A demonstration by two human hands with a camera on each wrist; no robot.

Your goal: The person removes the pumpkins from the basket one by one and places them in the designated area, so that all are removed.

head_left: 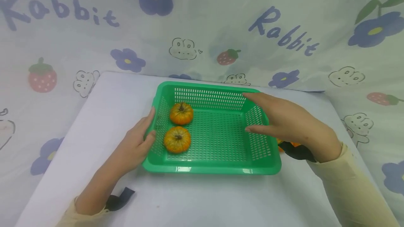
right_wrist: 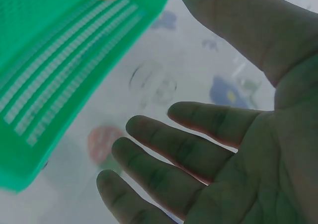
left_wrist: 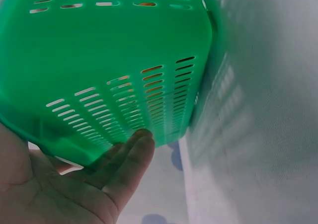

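A green plastic basket (head_left: 214, 169) with slotted walls sits on the white table. Two small orange pumpkins lie inside along its left end, one (head_left: 181, 114) behind the other (head_left: 177, 140). My left hand (head_left: 135, 146) holds the basket's left rim; in the left wrist view its fingers (left_wrist: 131, 167) lie along the outer wall. My right hand (head_left: 284, 118) hovers at the right rim with thumb and fingers spread apart. Nothing is in its palm in the right wrist view, and the fingers (right_wrist: 164, 139) stand apart from the basket wall.
More orange pumpkin (head_left: 280, 145) shows just right of the basket, mostly hidden under my right wrist. A white table (head_left: 202, 199) carries everything. Behind it hangs a pale cloth (head_left: 202, 20) printed with rabbits, flowers and strawberries.
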